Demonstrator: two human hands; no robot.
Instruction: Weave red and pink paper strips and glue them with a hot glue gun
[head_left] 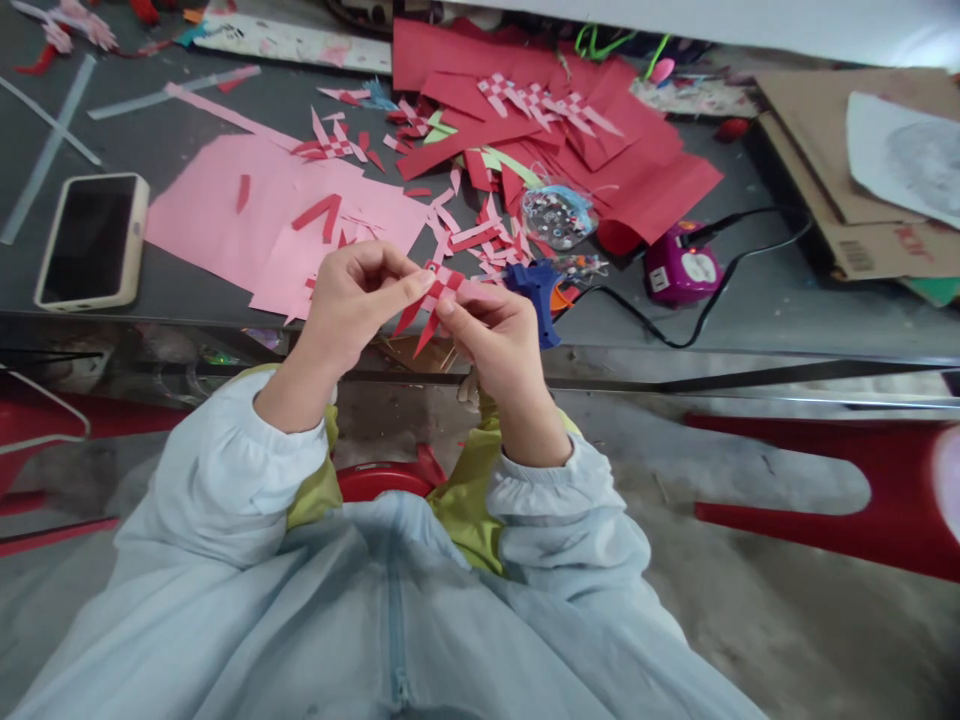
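Note:
Between my two hands, just over the table's near edge, is a woven paper fish (442, 287) of red and pink strips, with pointed red ends hanging down. My left hand (364, 300) pinches its left side between thumb and fingers. On the right side, my right hand (495, 325) grips it, the thumb on its front. Pink paper sheets (217, 205) lie behind my left hand, with red and pink paper scraps (487, 235) strewn beyond the fish. A blue glue gun (536, 300) rests close to my right hand.
A phone (94, 240) lies at the left. Red paper sheets (660, 190) carry several finished woven fish (536, 100). A bag of small beads (559, 215) and a purple power adapter (681, 265) with a black cable sit right of centre. Cardboard (810, 150) is stacked far right; red stools (840, 490) stand below.

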